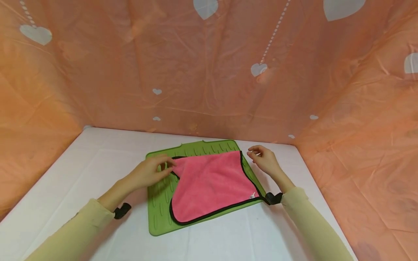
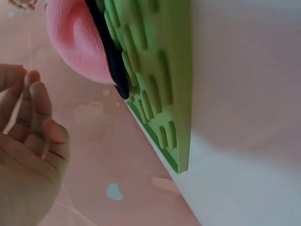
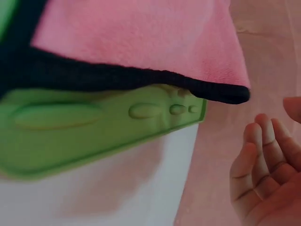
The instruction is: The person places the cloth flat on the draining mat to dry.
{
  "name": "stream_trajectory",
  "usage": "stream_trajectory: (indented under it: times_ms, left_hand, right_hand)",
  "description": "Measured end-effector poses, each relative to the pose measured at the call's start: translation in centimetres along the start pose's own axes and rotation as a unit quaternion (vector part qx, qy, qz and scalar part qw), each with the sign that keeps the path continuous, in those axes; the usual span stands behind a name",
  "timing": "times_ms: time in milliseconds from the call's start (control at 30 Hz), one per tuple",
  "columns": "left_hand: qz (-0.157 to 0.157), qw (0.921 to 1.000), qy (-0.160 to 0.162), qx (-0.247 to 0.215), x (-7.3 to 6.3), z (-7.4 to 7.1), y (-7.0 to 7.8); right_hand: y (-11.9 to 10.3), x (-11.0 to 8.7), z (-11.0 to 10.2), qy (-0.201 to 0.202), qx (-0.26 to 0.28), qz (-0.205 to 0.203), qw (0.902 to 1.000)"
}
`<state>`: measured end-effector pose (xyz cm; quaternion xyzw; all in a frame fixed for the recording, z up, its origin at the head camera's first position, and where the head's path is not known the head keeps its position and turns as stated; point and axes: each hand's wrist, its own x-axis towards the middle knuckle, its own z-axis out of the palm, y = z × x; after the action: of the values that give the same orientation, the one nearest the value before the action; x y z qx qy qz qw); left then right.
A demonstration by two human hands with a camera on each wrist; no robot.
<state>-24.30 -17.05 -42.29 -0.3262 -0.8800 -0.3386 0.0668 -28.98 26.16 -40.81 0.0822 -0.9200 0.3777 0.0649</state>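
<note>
A pink plush cloth (image 1: 212, 185) with black edging lies folded on a green ridged mat (image 1: 156, 217), covering much of it. A small white mark (image 1: 252, 195) shows near its front right corner. My left hand (image 1: 148, 172) hovers by the cloth's upper left corner with loosely bent fingers. In the left wrist view, that hand (image 2: 33, 146) is apart from the cloth (image 2: 75, 42) and holds nothing. Off the cloth's upper right corner is my right hand (image 1: 265, 161), its fingers relaxed. The right wrist view also shows this hand (image 3: 268, 179) with no cloth in it.
The mat rests on a white tabletop (image 1: 107, 159). Orange fabric with pale hearts (image 1: 209, 90) hangs behind the table and along both sides. Dark wrist mounts (image 1: 122, 211) stick out under both sleeves.
</note>
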Motion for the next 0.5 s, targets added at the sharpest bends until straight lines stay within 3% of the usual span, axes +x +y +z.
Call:
stream_trajectory:
  times_ms: [133, 300, 500]
  left_hand:
    - [-0.053, 0.9981, 0.002, -0.031, 1.6, -0.3, -1.5]
    - [-0.109, 0.9928, -0.031, -0.037, 3.1, -0.2, -3.9]
    - [-0.131, 0.9892, -0.063, -0.012, 3.8, 0.2, -5.4]
  right_hand:
    - [0.2, 1.5, 0.7, -0.008, 0.025, 0.032, 0.9991]
    - [0.3, 2.8, 1.6, -0.034, 0.058, 0.064, 0.9957]
    - [0.3, 3.2, 2.6, -0.04, 0.072, 0.078, 0.9935]
